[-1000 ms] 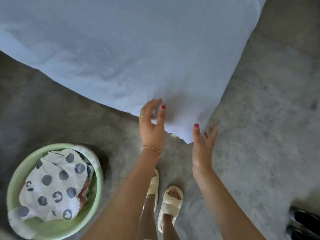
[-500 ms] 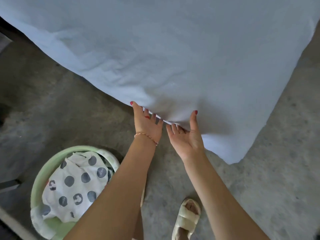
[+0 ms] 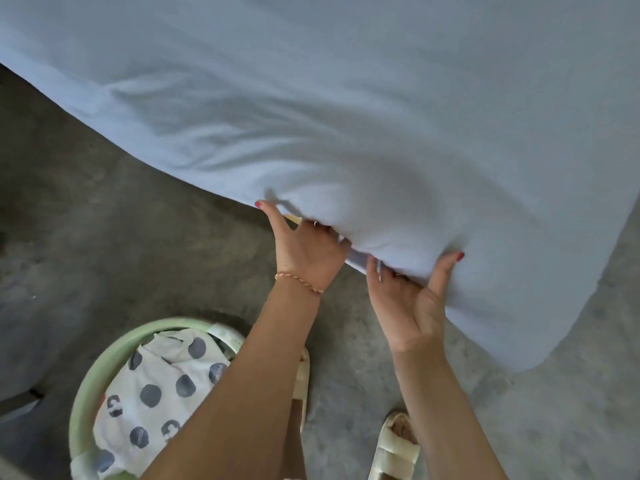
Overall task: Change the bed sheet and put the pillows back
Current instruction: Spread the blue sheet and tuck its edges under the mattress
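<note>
Hands meet at the sheet's lower edge near six o'clock of the pale blue bed sheet, which fills the upper frame. The left hand grips the hem, fingers tucked under, thumb up. The right hand holds the fabric beside it, thumb pressed on top. A green basket holding spotted cloth sits at seven o'clock on the concrete floor.

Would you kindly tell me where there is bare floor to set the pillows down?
Bare floor lies left of the sheet, above the basket, and at the right beyond the sandal. Around both hands it is crowded.
</note>
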